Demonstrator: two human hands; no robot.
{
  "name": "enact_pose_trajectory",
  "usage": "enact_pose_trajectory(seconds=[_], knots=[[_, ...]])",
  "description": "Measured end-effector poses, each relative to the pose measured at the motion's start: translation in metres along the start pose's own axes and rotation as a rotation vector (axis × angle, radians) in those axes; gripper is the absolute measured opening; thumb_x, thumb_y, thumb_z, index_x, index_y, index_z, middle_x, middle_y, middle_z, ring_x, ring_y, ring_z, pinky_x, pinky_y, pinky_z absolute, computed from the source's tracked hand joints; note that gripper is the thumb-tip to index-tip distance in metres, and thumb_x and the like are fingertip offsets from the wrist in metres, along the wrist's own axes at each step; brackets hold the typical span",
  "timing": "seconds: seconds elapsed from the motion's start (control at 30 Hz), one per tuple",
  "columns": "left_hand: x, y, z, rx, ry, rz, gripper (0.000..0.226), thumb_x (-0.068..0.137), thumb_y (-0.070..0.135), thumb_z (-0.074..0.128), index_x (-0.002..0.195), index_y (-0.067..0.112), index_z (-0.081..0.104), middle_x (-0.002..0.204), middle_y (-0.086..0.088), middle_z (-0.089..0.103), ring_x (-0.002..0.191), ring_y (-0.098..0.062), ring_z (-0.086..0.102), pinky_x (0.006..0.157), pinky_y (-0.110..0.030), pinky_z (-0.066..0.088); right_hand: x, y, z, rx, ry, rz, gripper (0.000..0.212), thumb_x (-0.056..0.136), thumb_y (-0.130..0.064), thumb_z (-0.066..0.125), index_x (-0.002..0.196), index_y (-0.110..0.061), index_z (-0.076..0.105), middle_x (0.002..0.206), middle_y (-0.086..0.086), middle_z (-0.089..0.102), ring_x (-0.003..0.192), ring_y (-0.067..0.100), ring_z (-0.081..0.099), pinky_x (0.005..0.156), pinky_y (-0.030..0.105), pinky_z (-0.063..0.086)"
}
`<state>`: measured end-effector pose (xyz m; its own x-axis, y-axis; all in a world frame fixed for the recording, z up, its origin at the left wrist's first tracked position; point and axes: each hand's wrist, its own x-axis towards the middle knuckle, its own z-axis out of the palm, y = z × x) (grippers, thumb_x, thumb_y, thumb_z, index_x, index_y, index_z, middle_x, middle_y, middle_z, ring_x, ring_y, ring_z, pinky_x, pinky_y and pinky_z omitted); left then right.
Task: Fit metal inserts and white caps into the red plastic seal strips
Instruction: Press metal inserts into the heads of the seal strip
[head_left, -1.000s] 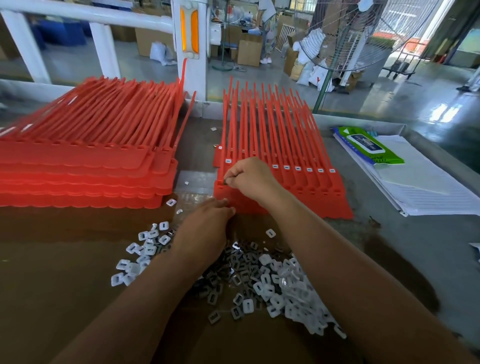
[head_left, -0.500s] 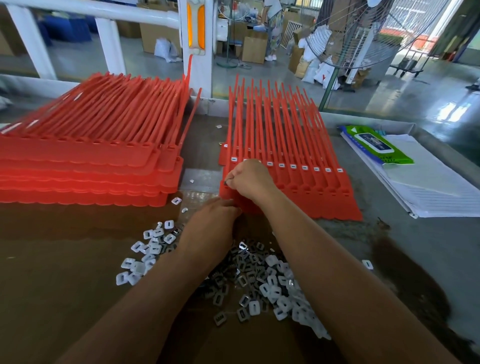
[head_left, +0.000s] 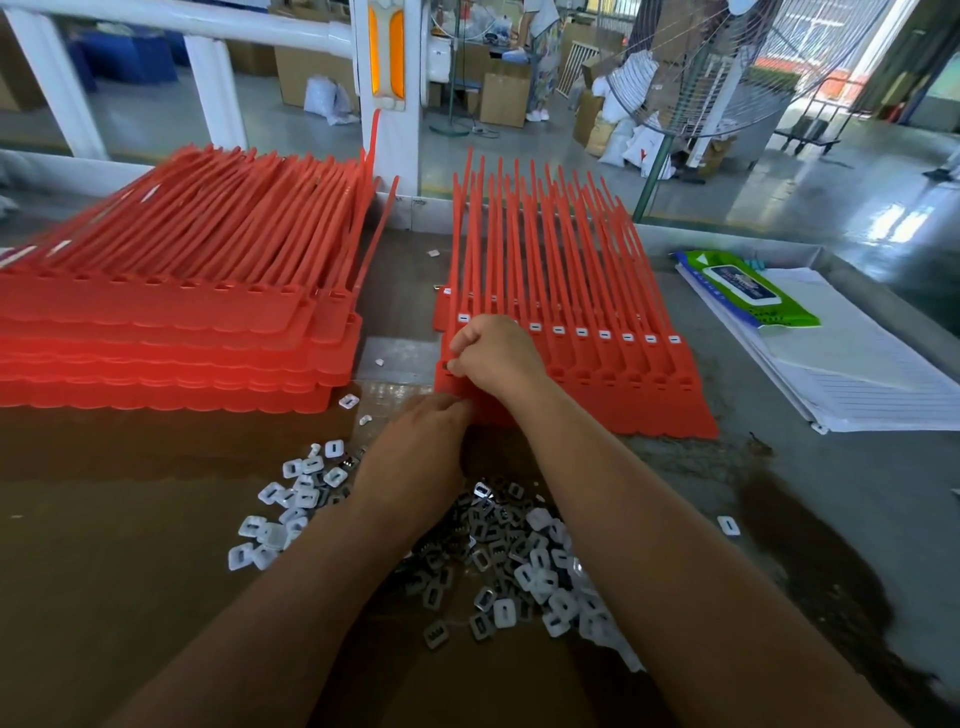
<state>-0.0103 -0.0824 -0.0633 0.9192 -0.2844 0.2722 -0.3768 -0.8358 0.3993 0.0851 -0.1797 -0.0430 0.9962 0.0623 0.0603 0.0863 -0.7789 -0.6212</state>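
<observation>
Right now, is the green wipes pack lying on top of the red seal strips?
No, the green wipes pack lies on the white paper sheets, to the right of the red seal strips.

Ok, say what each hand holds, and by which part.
Right hand pinches the red strip sheet at its near-left corner; anything small inside that grip is hidden. Left hand: cannot tell.

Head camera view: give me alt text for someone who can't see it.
A right hand pinches the left end of a sheet of red seal strips; the left hand touches its near edge. White caps and metal inserts lie heaped nearer, more red sheets stacked at left.
</observation>
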Motion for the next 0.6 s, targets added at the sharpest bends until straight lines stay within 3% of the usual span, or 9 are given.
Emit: enact_pose_trajectory(seconds=[0.2,0.33,0.43,0.6], knots=[[0.0,0.0,0.001,0.008,0.011,0.026,0.035,0.081,0.009,0.05,0.112,0.018,0.063,0.125,-0.004,0.053,0.114,-0.023,0.046,0.093,-0.031,0.035,-0.014,0.006,-0.018,0.201,-0.135,-0.026,0.013,0.082,-0.013,0.065,0.096,-0.015,0.066,0.106,0.002,0.064,0.098,0.014,0.056,0.086,0.026,0.042],[0.0,0.0,0.001,0.031,0.013,0.003,0.036,0.082,0.008,0.049,0.114,0.017,0.061,0.126,-0.003,0.053,0.115,-0.021,0.046,0.09,-0.028,0.036,-0.041,0.006,-0.035,0.129,-0.178,-0.142,0.008,0.083,-0.015,0.065,0.082,-0.022,0.064,0.085,-0.012,0.06,0.088,0.007,0.057,0.075,0.017,0.043],[0.0,-0.002,0.003,0.025,-0.015,0.003,0.033,0.084,0.009,0.047,0.113,0.018,0.061,0.127,-0.002,0.052,0.112,-0.019,0.047,0.088,-0.025,0.035,-0.068,0.008,-0.05,0.116,-0.265,-0.163,0.01,0.083,-0.019,0.065,0.077,-0.027,0.063,0.081,-0.014,0.064,0.081,0.002,0.06,0.068,0.015,0.043],[0.002,-0.002,0.003,0.031,-0.042,-0.036,0.042,0.085,0.008,0.047,0.126,0.02,0.052,0.142,-0.002,0.039,0.128,-0.017,0.036,0.102,-0.026,0.027,-0.099,0.017,-0.065,-0.054,-0.345,-0.207,0.007,0.081,-0.02,0.067,0.077,-0.026,0.066,0.077,-0.015,0.063,0.073,-0.001,0.059,0.072,0.017,0.049]])
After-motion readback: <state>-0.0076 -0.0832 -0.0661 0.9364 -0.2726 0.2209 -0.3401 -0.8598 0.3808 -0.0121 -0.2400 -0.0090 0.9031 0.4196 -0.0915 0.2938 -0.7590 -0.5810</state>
